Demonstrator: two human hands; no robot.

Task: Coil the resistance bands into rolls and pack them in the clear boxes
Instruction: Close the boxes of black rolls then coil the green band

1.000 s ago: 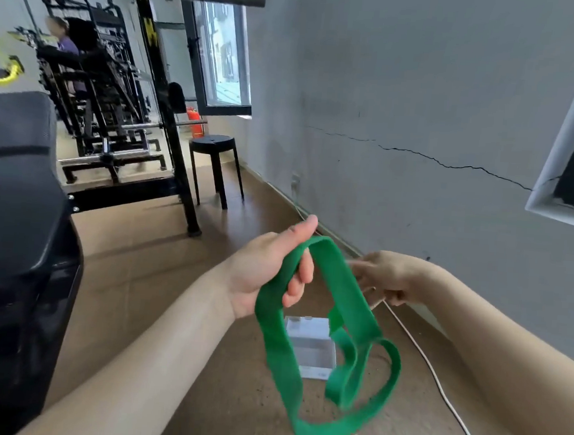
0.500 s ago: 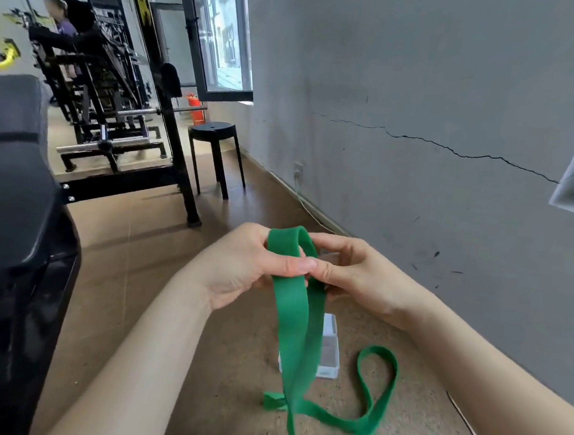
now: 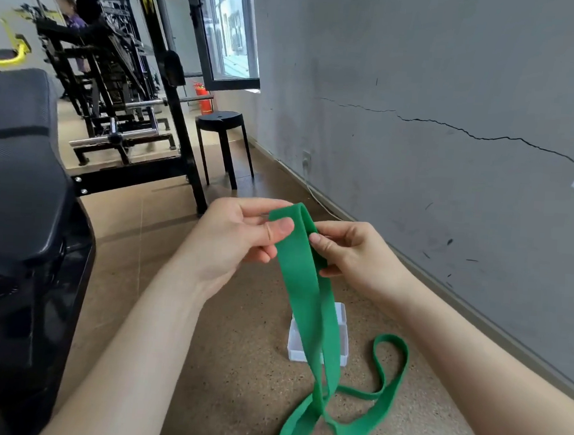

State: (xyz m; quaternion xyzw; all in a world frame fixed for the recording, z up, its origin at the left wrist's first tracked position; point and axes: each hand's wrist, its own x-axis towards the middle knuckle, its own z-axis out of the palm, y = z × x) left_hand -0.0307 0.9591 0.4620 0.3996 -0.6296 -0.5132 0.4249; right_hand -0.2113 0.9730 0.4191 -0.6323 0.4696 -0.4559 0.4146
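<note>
Having flattened the band point(image 3: 301, 286) from loose loops into a fold, the left hand point(image 3: 236, 237) and right hand point(image 3: 354, 252) pinched its top, seemingly ready to coil.

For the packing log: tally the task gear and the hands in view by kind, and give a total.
green resistance band: 1
clear box: 1
hands: 2, the left hand and the right hand, both pinching the band's top fold
Total: 4

place: gym | signs: black weight rack point(image 3: 166, 83); padded bench point(image 3: 18, 151); barbell point(image 3: 144, 103)
</note>
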